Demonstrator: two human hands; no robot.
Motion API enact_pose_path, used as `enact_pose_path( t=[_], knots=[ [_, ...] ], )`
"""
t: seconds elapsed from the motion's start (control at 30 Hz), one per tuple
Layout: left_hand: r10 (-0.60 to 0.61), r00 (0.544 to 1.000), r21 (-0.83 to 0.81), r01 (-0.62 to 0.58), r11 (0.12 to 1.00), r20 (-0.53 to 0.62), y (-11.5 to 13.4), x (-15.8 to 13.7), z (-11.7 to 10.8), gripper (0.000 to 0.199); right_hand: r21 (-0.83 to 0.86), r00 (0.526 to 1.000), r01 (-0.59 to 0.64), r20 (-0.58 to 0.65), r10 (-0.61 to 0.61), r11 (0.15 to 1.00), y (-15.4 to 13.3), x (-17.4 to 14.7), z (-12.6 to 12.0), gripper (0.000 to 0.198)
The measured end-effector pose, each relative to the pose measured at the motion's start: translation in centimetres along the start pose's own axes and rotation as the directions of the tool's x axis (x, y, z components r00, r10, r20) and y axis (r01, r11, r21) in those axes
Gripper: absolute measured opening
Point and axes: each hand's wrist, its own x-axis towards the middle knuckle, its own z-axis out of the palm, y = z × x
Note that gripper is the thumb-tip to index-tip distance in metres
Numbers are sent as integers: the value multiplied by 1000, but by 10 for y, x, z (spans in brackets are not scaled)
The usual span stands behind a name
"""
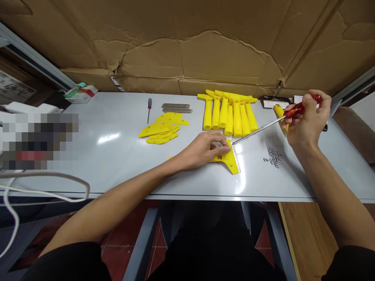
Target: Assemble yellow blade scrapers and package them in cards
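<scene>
In the head view, a yellow scraper [229, 158] lies flat near the front of a pale, glossy table [123, 164], its wide head pointing right. The left hand [203, 151] holds it down, thumb on top near the head and fingers bent over the body; where the fingertips end underneath is hidden. The right hand [306, 121] has its fingers curled around the red handle of a long screwdriver [292, 112], whose tip meets the head near its far corner; whether it sits in a screw is too small to tell. Loose screws [274, 157] lie in a heap to the right.

The scraper looks like light, stiff plastic, probably smooth enough to slide on this surface. A thin strip along its outer edge may be sharp, so the handle or the middle of the body seems the safest hold.
</scene>
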Motion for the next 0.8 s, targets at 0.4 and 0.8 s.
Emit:
enact_pose_path(
  t=[0.4,0.8],
  knots=[
    [-118,993,-123,116,986,-16,3,2,-10,29,13,998,19,57,-19,1000,-2,-8,3,32],
    [-157,987,-218,152,964,-9,0,3,-9,33,-15,996,54,72,-53,998,-3,-11,8,32]
  ],
)
